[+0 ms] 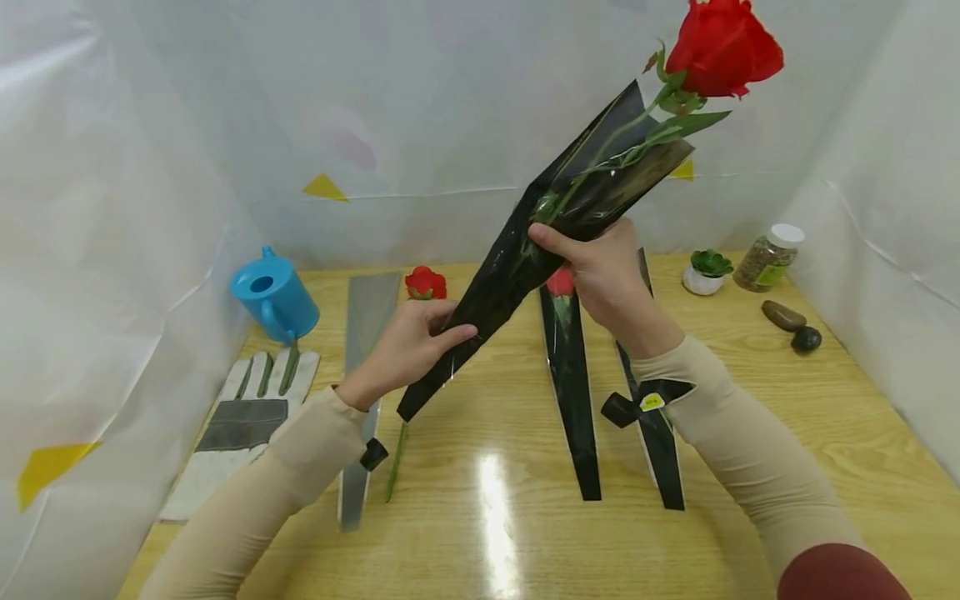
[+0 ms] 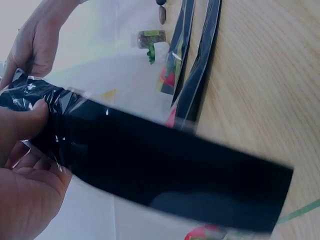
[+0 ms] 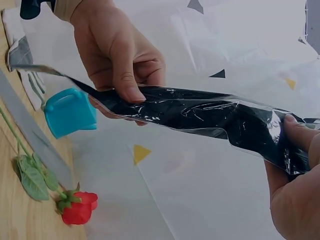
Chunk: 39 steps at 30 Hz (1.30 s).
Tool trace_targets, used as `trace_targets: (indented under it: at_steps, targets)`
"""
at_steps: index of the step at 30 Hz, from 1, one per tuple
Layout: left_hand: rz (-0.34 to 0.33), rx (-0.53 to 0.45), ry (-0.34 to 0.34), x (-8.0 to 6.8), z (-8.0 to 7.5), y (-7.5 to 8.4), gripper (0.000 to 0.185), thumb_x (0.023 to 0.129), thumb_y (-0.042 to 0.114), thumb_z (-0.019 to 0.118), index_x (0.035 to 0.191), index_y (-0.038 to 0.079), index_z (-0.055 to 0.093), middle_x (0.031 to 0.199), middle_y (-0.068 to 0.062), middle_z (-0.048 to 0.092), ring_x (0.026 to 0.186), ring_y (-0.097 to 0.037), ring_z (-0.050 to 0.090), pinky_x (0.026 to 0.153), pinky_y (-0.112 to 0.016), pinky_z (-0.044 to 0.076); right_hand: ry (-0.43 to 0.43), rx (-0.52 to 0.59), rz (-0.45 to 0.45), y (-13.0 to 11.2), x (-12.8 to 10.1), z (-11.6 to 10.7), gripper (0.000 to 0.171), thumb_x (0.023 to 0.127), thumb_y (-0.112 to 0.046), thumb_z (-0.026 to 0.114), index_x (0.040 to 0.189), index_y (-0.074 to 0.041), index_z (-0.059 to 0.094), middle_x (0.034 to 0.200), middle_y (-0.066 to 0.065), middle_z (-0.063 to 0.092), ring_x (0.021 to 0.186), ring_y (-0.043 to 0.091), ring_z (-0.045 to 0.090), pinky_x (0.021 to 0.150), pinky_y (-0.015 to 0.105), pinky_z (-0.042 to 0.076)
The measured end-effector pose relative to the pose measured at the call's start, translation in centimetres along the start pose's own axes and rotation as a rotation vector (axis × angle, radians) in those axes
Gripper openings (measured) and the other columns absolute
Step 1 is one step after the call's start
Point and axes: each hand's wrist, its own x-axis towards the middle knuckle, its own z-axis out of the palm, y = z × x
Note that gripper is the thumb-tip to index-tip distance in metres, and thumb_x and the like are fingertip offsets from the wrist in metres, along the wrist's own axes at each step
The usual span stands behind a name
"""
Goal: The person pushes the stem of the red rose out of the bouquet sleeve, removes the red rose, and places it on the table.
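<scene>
Currently, the left hand (image 1: 405, 346) is gripping a black sleeve (image 1: 498, 279) low down, while the right hand (image 1: 613, 268) is gripping it higher up. A red rose (image 1: 722, 50) is protruding from its upper end, above the tabletop (image 1: 427, 542). Two wrapped roses (image 1: 573, 392) are lying on the right, a loose rose (image 1: 426, 284) and a grey sleeve (image 1: 370, 321) on the left, near a watering can (image 1: 281, 300).

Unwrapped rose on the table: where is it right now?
In the head view, the unwrapped rose lies left of centre, just right of the flat grey sleeve, partly hidden by the left hand.
</scene>
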Motion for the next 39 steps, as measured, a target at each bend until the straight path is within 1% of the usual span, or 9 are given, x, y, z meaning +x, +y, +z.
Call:
trace_targets:
  at_steps: [8, 13, 17, 22, 25, 30, 33, 36, 39]
  targets:
    - [0.013, -0.011, 0.030, -0.1, 0.2, -0.4, 0.025, 0.092, 0.012, 0.073, 0.072, 0.010, 0.057, 0.057, 0.003, 0.031, 0.049, -0.013, 0.029, 0.051, -0.028, 0.026, -0.012, -0.029, 0.019, 1.1, -0.3, 0.4, 0.058, 0.081, 0.007, 0.078, 0.132, -0.003, 0.052, 0.130, 0.018, 0.056, 0.118, 0.034, 0.055, 0.096, 0.041, 0.048]
    - [0.001, -0.043, 0.028, -0.1, 0.1, -0.4, 0.003, 0.091, 0.009, 0.073, 0.089, 0.007, 0.073, 0.070, 0.002, 0.063, 0.055, -0.008, 0.055, 0.053, -0.026, 0.042, -0.026, -0.077, 0.041, 1.8, -0.7, 0.7, 0.051, 0.081, 0.002, 0.080, 0.126, -0.004, 0.056, 0.115, 0.014, 0.060, 0.099, 0.027, 0.062, 0.085, 0.034, 0.053]
    - [0.001, -0.052, 0.027, -0.1, -0.1, -0.3, 0.006, 0.091, 0.008, 0.072, 0.097, 0.007, 0.076, 0.084, 0.000, 0.071, 0.068, -0.009, 0.066, 0.060, -0.031, 0.051, -0.041, -0.074, 0.058, 2.6, -1.1, 1.0, 0.053, 0.081, 0.005, 0.078, 0.127, -0.005, 0.054, 0.118, 0.012, 0.058, 0.103, 0.026, 0.060, 0.088, 0.035, 0.052]
    - [0.014, -0.037, 0.033, -0.1, -0.2, -0.2, 0.004, 0.092, 0.010, 0.072, 0.089, 0.008, 0.073, 0.070, 0.003, 0.063, 0.056, -0.009, 0.056, 0.054, -0.029, 0.042, -0.059, -0.063, 0.039, 3.1, -1.3, 1.2, 0.063, 0.083, 0.010, 0.074, 0.136, -0.006, 0.045, 0.133, 0.015, 0.048, 0.125, 0.031, 0.049, 0.101, 0.041, 0.044]
    - [0.022, -0.030, 0.024, -0.2, -0.3, -0.4, 0.006, 0.093, 0.012, 0.071, 0.088, 0.009, 0.071, 0.067, 0.003, 0.059, 0.054, -0.011, 0.051, 0.052, -0.030, 0.038, -0.046, -0.065, 0.052, 3.1, -1.3, 1.3, 0.063, 0.083, 0.010, 0.075, 0.136, -0.006, 0.045, 0.132, 0.014, 0.048, 0.123, 0.030, 0.050, 0.100, 0.040, 0.045]
    - [0.013, -0.045, 0.010, -0.6, -0.7, -1.1, 0.008, 0.093, 0.014, 0.070, 0.097, 0.008, 0.072, 0.082, 0.000, 0.065, 0.069, -0.010, 0.062, 0.063, -0.030, 0.050, -0.008, -0.051, 0.078, 2.3, -0.9, 0.9, 0.056, 0.083, 0.006, 0.077, 0.130, -0.006, 0.050, 0.124, 0.013, 0.054, 0.107, 0.025, 0.057, 0.086, 0.032, 0.052]
    - [0.012, -0.003, 0.017, -0.8, -0.9, -1.7, 0.017, 0.094, 0.018, 0.069, 0.082, 0.008, 0.063, 0.068, 0.001, 0.047, 0.061, -0.011, 0.043, 0.063, -0.032, 0.039, 0.013, 0.004, 0.043, 1.8, -0.5, 0.4, 0.055, 0.082, 0.010, 0.075, 0.131, -0.004, 0.052, 0.127, 0.014, 0.054, 0.111, 0.026, 0.056, 0.088, 0.033, 0.051]
    - [0.038, 0.071, 0.024, -0.9, -1.2, -2.2, 0.033, 0.095, 0.022, 0.068, 0.074, 0.011, 0.046, 0.066, -0.003, 0.024, 0.062, -0.017, 0.021, 0.064, -0.040, 0.027, 0.022, 0.072, 0.012, 1.6, -0.4, 0.2, 0.065, 0.080, 0.015, 0.073, 0.137, -0.005, 0.049, 0.139, 0.014, 0.049, 0.128, 0.028, 0.049, 0.101, 0.038, 0.044]
    - [0.056, 0.081, 0.011, -0.5, -1.6, -1.9, 0.017, 0.094, 0.022, 0.070, 0.086, 0.013, 0.059, 0.073, 0.003, 0.043, 0.064, -0.011, 0.035, 0.066, -0.035, 0.034, 0.052, 0.014, 0.015, 1.8, -0.5, 0.3, 0.061, 0.079, 0.010, 0.078, 0.133, -0.006, 0.053, 0.131, 0.012, 0.054, 0.118, 0.026, 0.054, 0.094, 0.034, 0.049]
